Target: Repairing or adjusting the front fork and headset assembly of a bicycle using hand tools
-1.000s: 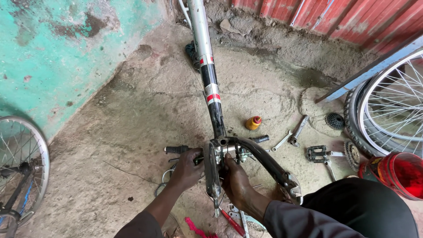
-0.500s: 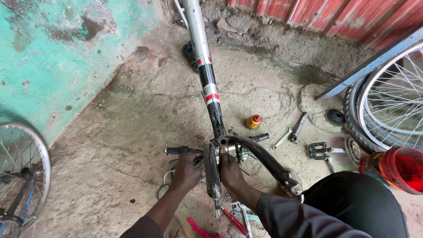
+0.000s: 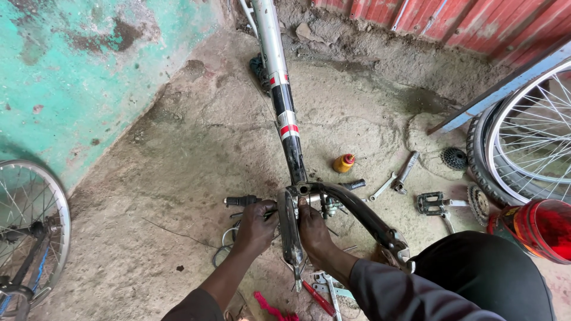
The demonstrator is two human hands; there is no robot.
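The bicycle frame lies upturned on the concrete floor, its silver and black tube with red bands running from the far wall toward the near middle, where it meets the bottom bracket; a black curved tube sweeps from there to the near right. The left hand sits just left of the bracket, fingers curled together around a tool with a black grip that sticks out to the left; the right hand is pressed against the bracket's near side, fingers bent and close together on the metal, though whether they clamp a part I cannot tell; a grey crank arm hangs between the two hands.

To the right of the bracket lie a small yellow oil bottle with a red cap, a spanner, a black pedal and a cog cluster; a tyred spoked wheel leans at the far right, with a red can nearer; another spoked wheel stands at the near left by the green wall; red-handled tools lie near the person's forearms.
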